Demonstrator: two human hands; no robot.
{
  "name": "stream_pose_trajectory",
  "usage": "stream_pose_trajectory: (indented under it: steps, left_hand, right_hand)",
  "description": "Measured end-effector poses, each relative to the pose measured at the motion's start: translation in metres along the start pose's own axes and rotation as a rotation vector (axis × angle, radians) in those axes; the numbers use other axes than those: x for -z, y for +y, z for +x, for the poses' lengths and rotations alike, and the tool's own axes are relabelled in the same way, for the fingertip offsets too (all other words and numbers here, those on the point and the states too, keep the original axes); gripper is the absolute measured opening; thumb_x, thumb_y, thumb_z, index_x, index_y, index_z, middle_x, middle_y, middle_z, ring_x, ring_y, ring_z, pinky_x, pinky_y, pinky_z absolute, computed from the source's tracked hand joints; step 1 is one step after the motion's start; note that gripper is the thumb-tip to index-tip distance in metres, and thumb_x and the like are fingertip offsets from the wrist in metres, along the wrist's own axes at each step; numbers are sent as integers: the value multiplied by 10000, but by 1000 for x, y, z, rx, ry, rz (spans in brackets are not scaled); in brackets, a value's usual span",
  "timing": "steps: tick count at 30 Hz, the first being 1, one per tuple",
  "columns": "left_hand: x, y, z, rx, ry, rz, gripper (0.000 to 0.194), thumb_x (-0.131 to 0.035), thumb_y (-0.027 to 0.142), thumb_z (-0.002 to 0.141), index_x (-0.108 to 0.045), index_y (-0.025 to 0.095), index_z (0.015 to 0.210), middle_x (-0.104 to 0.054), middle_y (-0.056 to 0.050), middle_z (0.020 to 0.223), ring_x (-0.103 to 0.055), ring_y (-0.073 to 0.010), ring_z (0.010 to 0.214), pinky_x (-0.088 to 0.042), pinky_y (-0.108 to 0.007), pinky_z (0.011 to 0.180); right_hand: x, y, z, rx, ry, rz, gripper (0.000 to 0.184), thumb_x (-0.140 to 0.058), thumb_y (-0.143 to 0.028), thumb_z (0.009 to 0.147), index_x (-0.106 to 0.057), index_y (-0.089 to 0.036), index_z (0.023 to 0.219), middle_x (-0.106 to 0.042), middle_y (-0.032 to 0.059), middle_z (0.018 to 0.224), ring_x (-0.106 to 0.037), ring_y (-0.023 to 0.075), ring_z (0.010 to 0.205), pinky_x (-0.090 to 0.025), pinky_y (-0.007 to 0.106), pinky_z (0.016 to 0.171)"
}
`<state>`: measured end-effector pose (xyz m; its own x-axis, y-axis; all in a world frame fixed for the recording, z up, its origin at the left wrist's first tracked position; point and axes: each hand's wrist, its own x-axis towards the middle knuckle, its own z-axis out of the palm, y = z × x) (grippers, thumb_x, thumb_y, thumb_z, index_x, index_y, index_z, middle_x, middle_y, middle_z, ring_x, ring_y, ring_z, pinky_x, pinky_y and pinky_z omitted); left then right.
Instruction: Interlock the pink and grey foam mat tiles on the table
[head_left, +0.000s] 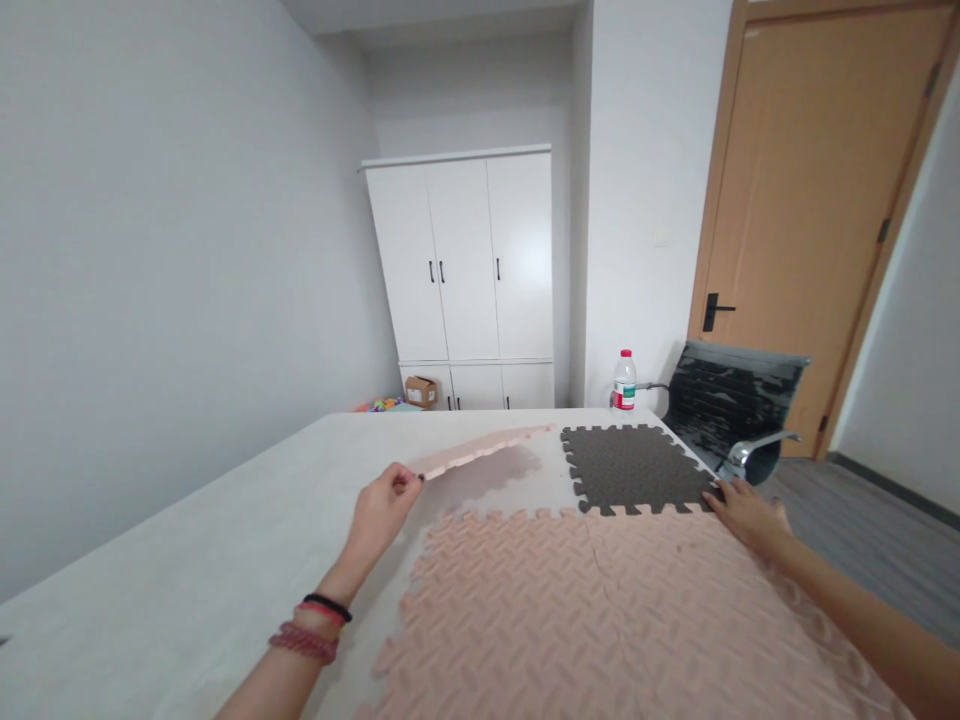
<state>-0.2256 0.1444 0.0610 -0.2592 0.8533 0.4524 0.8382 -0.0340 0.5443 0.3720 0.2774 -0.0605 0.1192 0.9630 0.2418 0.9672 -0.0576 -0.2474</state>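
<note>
My left hand (386,510) pinches the near left corner of a pink foam mat tile (487,446), which is tilted up off the table and casts a shadow below. Flat in front of me lie joined pink foam tiles (525,610) with a raised tread pattern and jigsaw edges. A dark grey foam tile (637,468) lies beyond them on the right, its near edge against the pink ones. My right hand (750,515) rests, fingers stretched out, on the near right corner of the dark tile, by the seam with the pink tiles.
The white table (225,540) extends to the left. A bottle with a red cap (624,382) stands at the far edge. Past the right edge is a black chair (731,410). A cardboard box (421,391) sits behind the table, before a white cabinet (469,260).
</note>
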Motion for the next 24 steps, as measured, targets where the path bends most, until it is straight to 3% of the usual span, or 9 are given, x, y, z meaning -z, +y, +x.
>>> stream_pose_trajectory:
  steps: [3, 6, 9, 13, 16, 20, 24]
  left_hand:
    - [-16, 17, -5, -116, -82, -135, 202, -453, 408, 810, -496, 217, 763, -629, 18, 767, -602, -147, 766, -433, -237, 718]
    - [-29, 22, -14, -190, -153, -242, 199, -440, 397, 833, -478, 214, 766, -607, 13, 782, -594, -140, 782, -449, -234, 741]
    - [-38, 17, -21, -220, -188, -300, 201, -428, 395, 857, -470, 211, 785, -582, 8, 791, -581, -136, 778, -457, -236, 744]
    - [-38, 3, -19, -253, -215, -311, 221, -430, 416, 876, -465, 210, 805, -579, -9, 833, -569, -148, 846, -446, -259, 830]
    - [-32, -5, -9, -272, -244, -284, 228, -415, 429, 893, -457, 212, 837, -593, -28, 912, -558, -161, 929, -421, -270, 874]
    - [-35, -14, 4, -306, -337, -233, 247, -395, 442, 900, -467, 213, 846, -605, -28, 936, -557, -166, 943, -414, -264, 873]
    - [-54, -27, 9, -319, -437, -146, 240, -393, 422, 891, -507, 218, 835, -621, -5, 875, -570, -161, 866, -419, -250, 805]
  right_hand:
    - [13, -41, -6, 133, -14, 165, 538, -310, -430, 879, -505, -88, 1246, -415, 224, 1382, -335, 367, 1305, -166, 611, 1064]
    - [10, -100, -14, 312, -140, 331, 537, -297, -536, 895, -604, -157, 1122, -584, 137, 1229, -487, 286, 1184, -302, 466, 1056]
    - [-4, -159, -21, 435, -247, 522, 623, -192, -597, 913, -661, -190, 959, -660, 77, 1084, -560, 239, 1086, -395, 398, 993]
    - [-10, -212, -16, 468, -232, 756, 597, -247, -624, 896, -586, -183, 1115, -610, 89, 1185, -528, 229, 1140, -397, 406, 1001]
    - [3, -226, -5, 500, -261, 875, 533, -345, -608, 871, -568, -205, 1141, -604, 74, 1198, -532, 212, 1138, -391, 395, 1013]
    - [20, -217, -3, 500, -358, 918, 450, -470, -535, 814, -606, -208, 1092, -644, 60, 1128, -559, 217, 1101, -445, 375, 943]
    - [20, -196, -12, 413, -479, 805, 388, -446, -473, 823, -657, -174, 950, -692, 62, 942, -633, 187, 848, -493, 275, 654]
